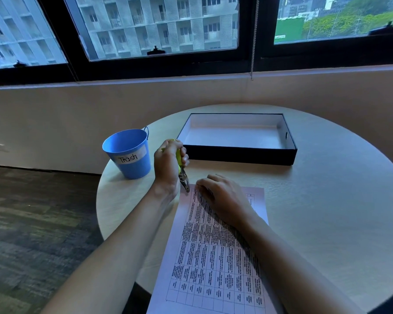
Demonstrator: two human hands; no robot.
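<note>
Centre of frame: left hand [168, 164] is wrapped tight round the yellow-green handles of a plier-type staple remover [183, 175], metal nose pointing down at the upper left corner of the printed paper [213, 257]. The nose sits at the sheet's edge; the staple itself is too small to make out. Right hand [220, 196] lies on the top of the paper just right of the nose, fingers bent and pressing the sheet down, gripping nothing as far as I can see. The paper runs from mid-frame to the bottom edge, on the round table [327, 200]. Judgement on the step: get the nose fully under the staple crown before squeezing, hold the tool low and in line with the staple, and lift slowly so the corner does not tear. The right fingertips should stay close to the corner but out of the nose's path. A blue bucket [129, 152] marked "Trash" stands left of the tool, well placed for the pulled staple; the black box [236, 156] lies open behind.
</note>
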